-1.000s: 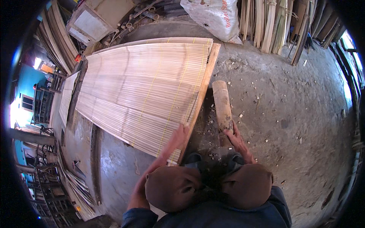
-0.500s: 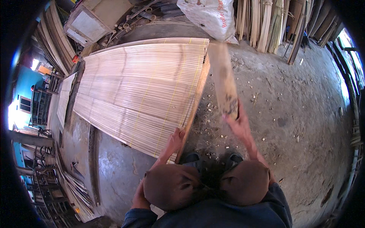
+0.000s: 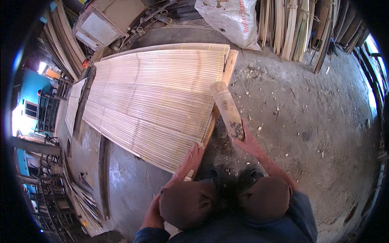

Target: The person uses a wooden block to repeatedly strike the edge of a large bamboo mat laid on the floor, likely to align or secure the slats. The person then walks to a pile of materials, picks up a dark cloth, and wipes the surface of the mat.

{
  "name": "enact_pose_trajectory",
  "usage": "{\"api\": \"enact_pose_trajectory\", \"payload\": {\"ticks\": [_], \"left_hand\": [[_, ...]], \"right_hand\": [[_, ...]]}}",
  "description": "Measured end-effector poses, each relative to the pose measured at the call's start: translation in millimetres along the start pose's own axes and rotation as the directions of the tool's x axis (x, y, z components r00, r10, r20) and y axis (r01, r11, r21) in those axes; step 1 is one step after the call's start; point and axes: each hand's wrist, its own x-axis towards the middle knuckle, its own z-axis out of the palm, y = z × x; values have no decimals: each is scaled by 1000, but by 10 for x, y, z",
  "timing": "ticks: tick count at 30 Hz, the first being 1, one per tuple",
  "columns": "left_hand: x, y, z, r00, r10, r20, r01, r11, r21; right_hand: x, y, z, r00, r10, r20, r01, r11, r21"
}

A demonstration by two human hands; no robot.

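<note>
The right hand is clenched round the lower end of a thick, round, tan bamboo club, which slants over the long wooden batten edging the wide mat of pale split-bamboo slats. The left hand presses flat, fingers spread, on the mat's near corner — best kept clear of the club. A white woven sack with red lettering slumps beyond the mat's far end.

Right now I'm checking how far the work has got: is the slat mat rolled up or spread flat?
Spread flat. The slat mat lies open across the floor, its near edge on a wooden plank.
</note>
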Motion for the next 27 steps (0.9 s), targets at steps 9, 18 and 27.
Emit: {"api": "enact_pose_trajectory", "payload": {"ticks": [9,18,27], "left_hand": [[193,681,-710,809,-384,445,575,675,-462],[329,491,-903,806,-305,508,573,619,-537],[113,714,-773,843,-366,395,538,601,-591]], "right_hand": [[-571,509,205,1000,29,-11,-23,933,358],[-559,53,-115,898,404,173,-421,679,602],[-549,-69,-146,991,125,-43,-91,880,465]]}}
